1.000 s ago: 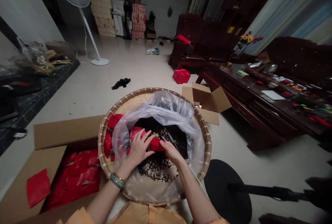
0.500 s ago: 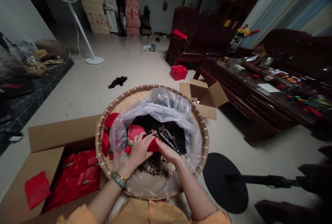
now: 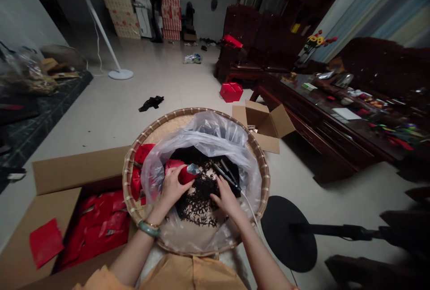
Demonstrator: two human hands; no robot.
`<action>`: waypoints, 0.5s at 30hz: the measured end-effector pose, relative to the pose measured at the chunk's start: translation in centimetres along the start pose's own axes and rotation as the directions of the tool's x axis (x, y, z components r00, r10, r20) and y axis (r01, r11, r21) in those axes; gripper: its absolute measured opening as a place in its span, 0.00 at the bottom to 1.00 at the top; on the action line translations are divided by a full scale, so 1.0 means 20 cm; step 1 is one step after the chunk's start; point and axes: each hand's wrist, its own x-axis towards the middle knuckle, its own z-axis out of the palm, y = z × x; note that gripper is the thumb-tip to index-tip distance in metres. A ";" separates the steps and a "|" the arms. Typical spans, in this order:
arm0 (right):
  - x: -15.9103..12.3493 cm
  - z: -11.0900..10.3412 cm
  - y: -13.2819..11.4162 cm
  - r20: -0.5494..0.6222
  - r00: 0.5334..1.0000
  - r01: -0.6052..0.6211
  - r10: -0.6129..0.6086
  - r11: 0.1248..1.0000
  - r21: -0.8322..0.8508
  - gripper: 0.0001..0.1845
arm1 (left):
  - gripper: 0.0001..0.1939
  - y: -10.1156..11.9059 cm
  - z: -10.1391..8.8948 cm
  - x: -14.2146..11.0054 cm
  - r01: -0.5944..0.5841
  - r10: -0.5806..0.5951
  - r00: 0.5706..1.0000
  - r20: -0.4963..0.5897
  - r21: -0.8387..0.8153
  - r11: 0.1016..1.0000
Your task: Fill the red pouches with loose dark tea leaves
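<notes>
Our left hand (image 3: 173, 189) closes around a red packet (image 3: 184, 175) inside a clear plastic bag (image 3: 201, 128), above a heap of dark dried leaves (image 3: 196, 202), while our right hand (image 3: 226, 198) lies open on those leaves, just beside a slim dark tool (image 3: 226, 177) with a white cord (image 3: 247, 202). The bag sits in a round bamboo tray (image 3: 129, 182), which touches a cardboard box (image 3: 77, 169) of red packets (image 3: 97, 222) on our left. Farther off stand a small open carton (image 3: 265, 128), a red box (image 3: 231, 92) and a long dark wooden table (image 3: 322, 110)
</notes>
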 end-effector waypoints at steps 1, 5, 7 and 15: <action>0.00 0.01 0.00 0.005 1.000 0.007 -0.007 0.997 -0.073 0.42 | 0.26 0.00 0.00 0.00 0.010 -0.010 1.000 -0.005 -0.001 1.000; -0.01 0.05 -0.02 0.006 0.999 -0.047 0.049 0.975 -0.217 0.57 | 0.27 -0.03 -0.02 0.01 0.053 -0.053 0.998 -0.022 0.004 0.999; 0.00 0.09 -0.05 0.025 0.998 -0.047 0.052 0.980 -0.191 0.57 | 0.28 -0.05 -0.03 0.02 0.078 -0.078 0.996 -0.031 0.004 0.997; 0.20 0.16 -0.24 -0.055 0.992 0.112 -0.110 0.993 0.034 0.31 | 0.28 -0.04 -0.04 0.03 0.101 -0.101 0.993 -0.054 -0.007 0.995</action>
